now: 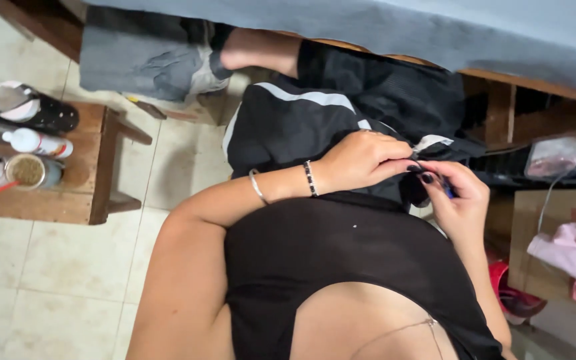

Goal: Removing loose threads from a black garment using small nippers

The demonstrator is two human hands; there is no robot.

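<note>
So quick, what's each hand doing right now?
Left hand: closed, pinching the black garment.
Right hand: closed on a small blue-tipped tool, exact kind unclear.

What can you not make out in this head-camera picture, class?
- Small blue tool, head view: nearly all hidden by right hand fingers.
- Black white-striped garment: pinched spot covered by left hand.
- Wooden stool: cut off by left edge.
- Clear plastic bag: contents blurred.

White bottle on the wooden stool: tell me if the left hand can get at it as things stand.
Probably not without letting go. The left hand is pinching the black garment on the lap, and the white bottle lies apart on the wooden stool. Nothing blocks the way between them.
</note>
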